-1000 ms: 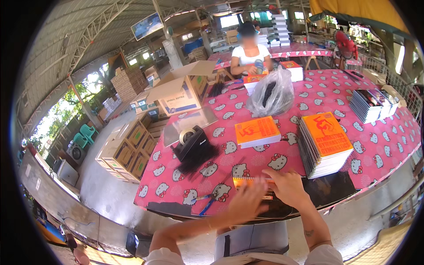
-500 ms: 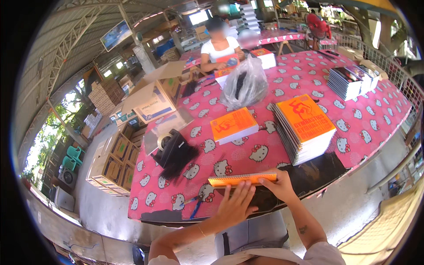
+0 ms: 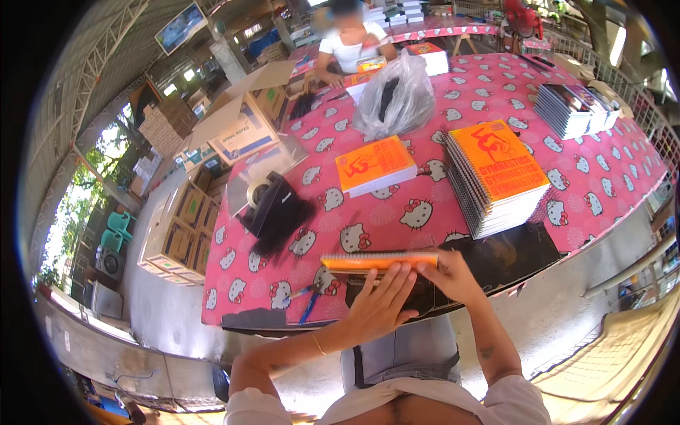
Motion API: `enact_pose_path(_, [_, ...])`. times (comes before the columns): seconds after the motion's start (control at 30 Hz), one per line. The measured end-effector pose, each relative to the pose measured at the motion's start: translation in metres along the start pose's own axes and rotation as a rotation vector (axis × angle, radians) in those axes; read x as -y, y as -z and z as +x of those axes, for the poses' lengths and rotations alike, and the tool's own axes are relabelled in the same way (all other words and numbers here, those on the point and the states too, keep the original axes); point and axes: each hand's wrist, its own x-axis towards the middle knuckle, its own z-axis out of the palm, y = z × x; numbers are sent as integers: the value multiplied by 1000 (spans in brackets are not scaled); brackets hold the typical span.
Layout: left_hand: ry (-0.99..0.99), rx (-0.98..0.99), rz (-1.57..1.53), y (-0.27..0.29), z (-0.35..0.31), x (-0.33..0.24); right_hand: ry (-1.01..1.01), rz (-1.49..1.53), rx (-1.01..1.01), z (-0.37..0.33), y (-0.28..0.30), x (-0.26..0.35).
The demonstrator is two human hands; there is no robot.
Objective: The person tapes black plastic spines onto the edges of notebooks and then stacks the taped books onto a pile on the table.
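Observation:
An orange spiral notebook (image 3: 379, 263) is tilted up nearly on edge above the front of the table, its coil running along the top. My right hand (image 3: 451, 276) grips its right end between thumb and fingers. Against its near face lie the stretched fingers of my left hand (image 3: 382, 301), thumb apart. Beneath both hands is a dark mat (image 3: 510, 258). Farther back are a low stack of orange notebooks (image 3: 375, 164) and, right of it, a taller stack of spiral notebooks (image 3: 496, 170) with orange covers.
A black tape dispenser (image 3: 270, 202) stands left beside a pile of black coils (image 3: 287, 230). Blue pens (image 3: 308, 306) lie near the front edge. Beyond are a clear plastic bag (image 3: 397, 99), an open carton (image 3: 244, 131), dark-covered books (image 3: 574, 110) and a co-worker (image 3: 354, 46).
The whole view has tilted, so the table sits higher in the picture. My hands still have the notebook at about the same spot. The co-worker's arms have shifted.

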Motion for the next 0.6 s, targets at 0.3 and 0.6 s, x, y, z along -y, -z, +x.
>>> enact_pose_path(0.3, [-21,7,-44,9,18,1,128,-82,17,3,-3,9])
enact_pose_path(0.6, [93,-133,-39,14,44,10,51,-192,25,3,-5,3])
